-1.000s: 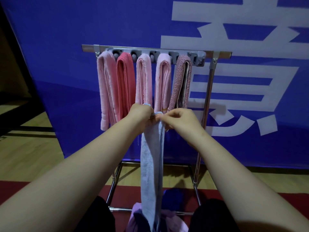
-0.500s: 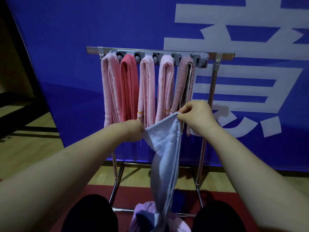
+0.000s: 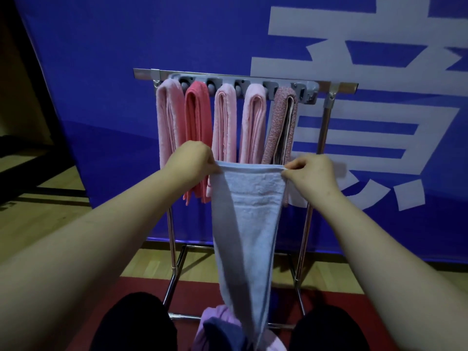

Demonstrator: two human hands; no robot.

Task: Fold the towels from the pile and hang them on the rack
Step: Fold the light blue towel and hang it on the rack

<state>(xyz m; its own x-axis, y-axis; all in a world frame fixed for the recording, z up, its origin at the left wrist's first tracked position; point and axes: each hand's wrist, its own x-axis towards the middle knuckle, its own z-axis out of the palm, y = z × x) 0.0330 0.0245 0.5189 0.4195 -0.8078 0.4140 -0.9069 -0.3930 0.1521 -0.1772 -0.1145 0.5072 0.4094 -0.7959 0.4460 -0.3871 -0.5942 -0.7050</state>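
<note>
We count five folded pink towels (image 3: 225, 122) on one chrome rack (image 3: 144, 73); left hand (image 3: 192, 162) and right hand (image 3: 311, 177) hold one pale blue terry towel (image 3: 249, 219), fingers (image 3: 288, 174) clamped on its top corners.

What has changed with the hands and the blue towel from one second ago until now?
The left hand and right hand, which met at the bunched top of the blue towel, moved apart sideways and spread its top edge wide. Both still pinch its corners. The five towels on the rack and the pile below stayed put.
</note>
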